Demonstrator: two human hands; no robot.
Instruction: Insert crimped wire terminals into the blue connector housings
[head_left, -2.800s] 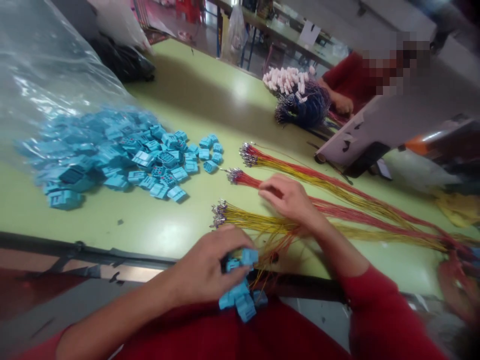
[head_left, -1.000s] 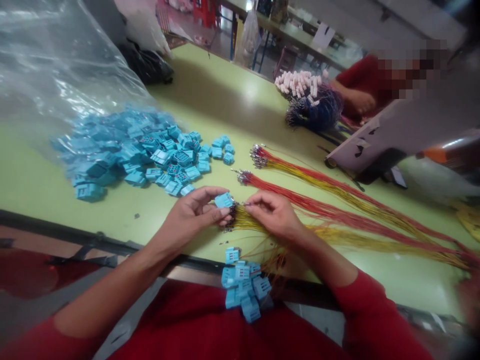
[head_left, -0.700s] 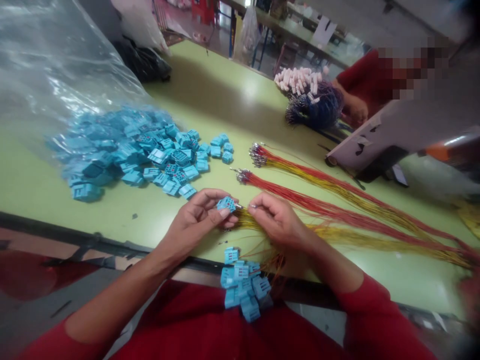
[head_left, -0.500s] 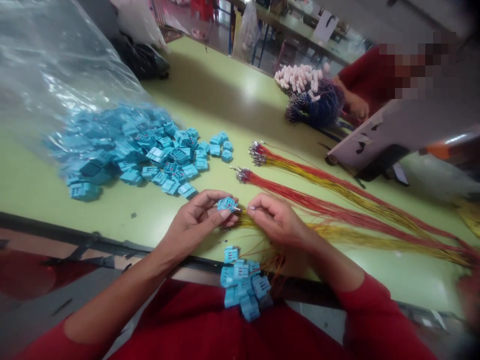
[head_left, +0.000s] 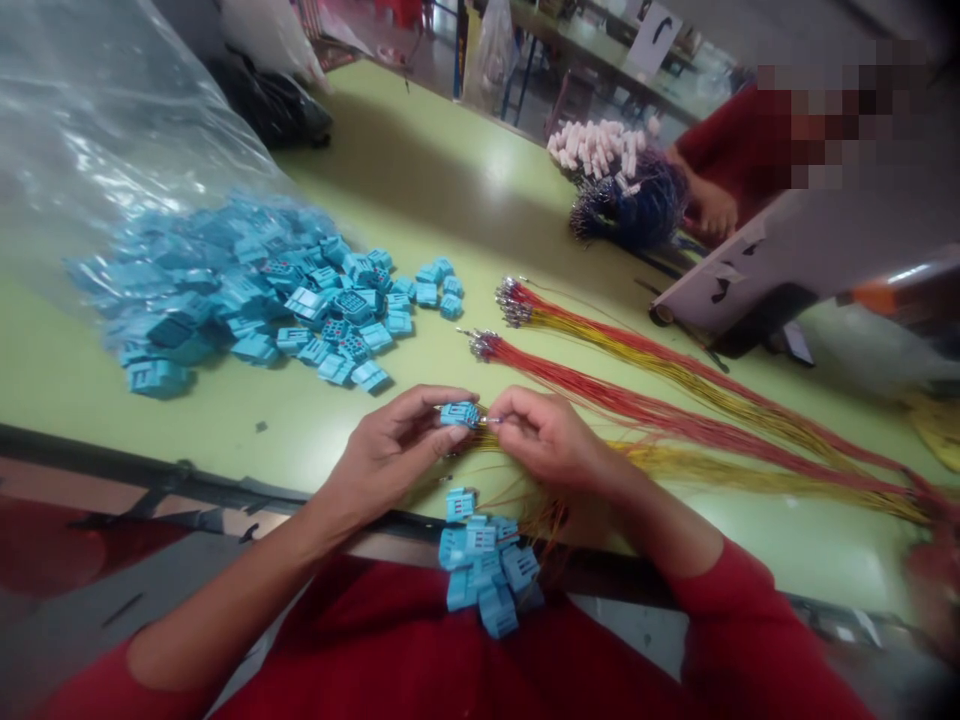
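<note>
My left hand (head_left: 394,450) pinches a blue plastic multi-pin connector (head_left: 459,414) between thumb and fingers. My right hand (head_left: 544,435) sits just beside it, its fingertips pinching a thin wire with a metal crimp terminal at the connector's end; the terminal itself is too small to make out clearly. Under that hand run yellow wires (head_left: 675,455) from a loose bundle. A cluster of blue connectors with wires in them (head_left: 480,565) lies at the table's near edge, below my hands. A large heap of loose blue connectors (head_left: 247,310) lies to the left.
Bundles of red and yellow wires (head_left: 637,385) with crimped ends stretch across the green table (head_left: 450,180). A clear plastic bag (head_left: 97,120) spills the connectors at the left. A co-worker's hand (head_left: 709,210) rests by a bundle of dark wires with pale pink connectors (head_left: 607,180).
My left hand has moved from the near table edge to the middle, bringing one blue connector up to my right hand. The wired connector cluster now lies apart, and the view has shifted slightly.
</note>
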